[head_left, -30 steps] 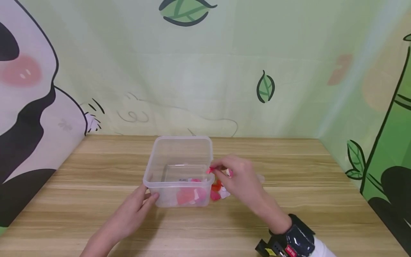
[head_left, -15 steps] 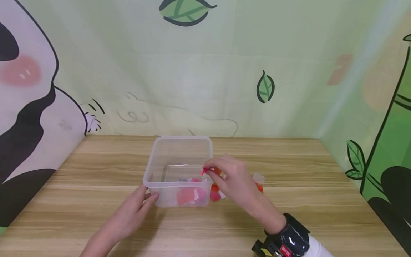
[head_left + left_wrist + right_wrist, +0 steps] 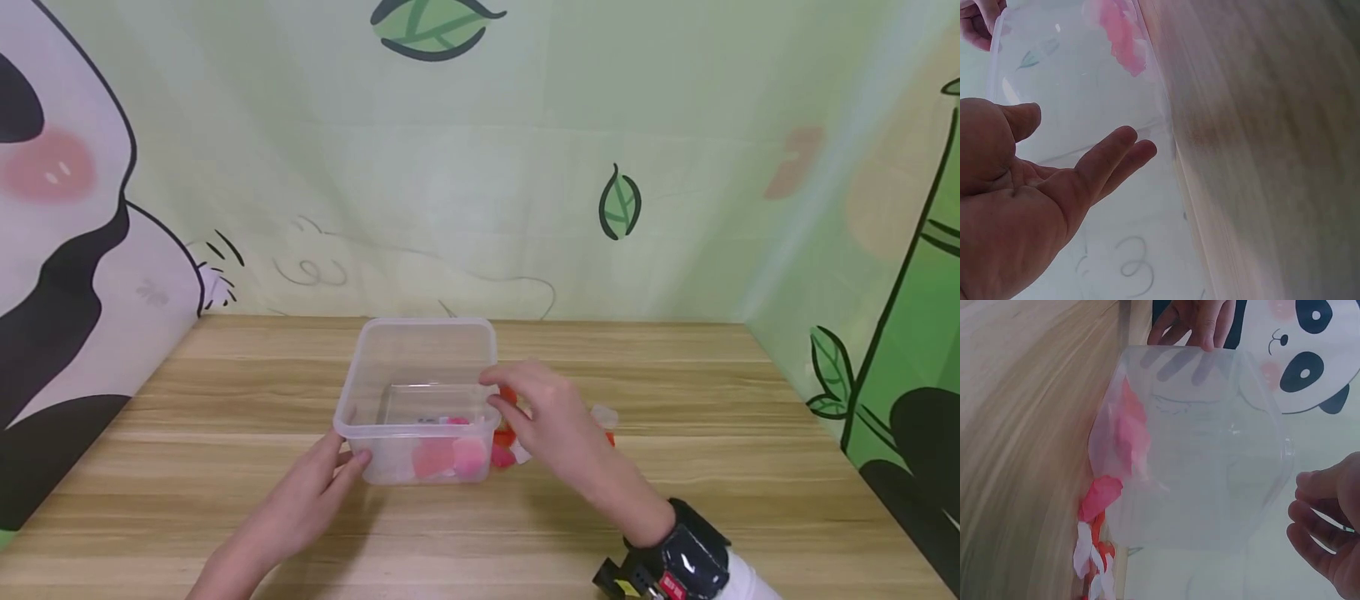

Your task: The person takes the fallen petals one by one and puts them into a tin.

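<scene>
The right hand (image 3: 551,417) now has a narrow, empty grip, another pink scrap (image 3: 470,457) lies in the box (image 3: 405,432) the left hand (image 3: 303,500) touches, and loose scraps (image 3: 503,456) remain at right.

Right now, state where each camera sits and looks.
Head-worn: facing forward, down at a clear rectangular plastic box; left hand, right hand show.
Left wrist: faces forward along the box; left hand near, right hand partly shows.
Right wrist: faces leftward across it; right hand near, left hand beyond.
Wrist views share thin pink pieces inside the box.
</scene>
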Demonstrator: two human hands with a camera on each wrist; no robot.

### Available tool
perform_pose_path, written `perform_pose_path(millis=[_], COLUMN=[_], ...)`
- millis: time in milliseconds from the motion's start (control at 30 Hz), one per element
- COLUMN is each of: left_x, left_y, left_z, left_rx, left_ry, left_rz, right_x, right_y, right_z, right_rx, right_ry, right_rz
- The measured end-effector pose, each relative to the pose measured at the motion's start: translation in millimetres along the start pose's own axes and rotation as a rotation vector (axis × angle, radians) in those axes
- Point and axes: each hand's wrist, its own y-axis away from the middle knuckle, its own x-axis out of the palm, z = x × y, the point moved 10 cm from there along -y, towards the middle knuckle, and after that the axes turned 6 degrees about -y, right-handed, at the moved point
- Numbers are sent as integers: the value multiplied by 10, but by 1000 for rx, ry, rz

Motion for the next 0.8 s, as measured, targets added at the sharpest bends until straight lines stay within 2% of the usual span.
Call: perform_pose_path(millis=[200, 333, 467, 633, 800], left_x=[1, 0, -10, -10, 0], left_y=[0, 2, 3, 2, -2], left_z=[4, 4, -3, -11, -16], left_rx=[-1, 0, 5, 10, 12], left_ry=[-20, -6, 11, 3, 7], left_rz=[-6, -7, -10, -8, -3], right_x=[-152, -220, -218, -141, -1], right_y=[75, 131, 188, 318, 475], right_z=[-180, -355, -549, -780, -931], right_rx=[69, 149, 267, 411, 466], right_ry=[30, 74, 162, 262, 352], right_rz=[-20, 8, 82, 213, 373])
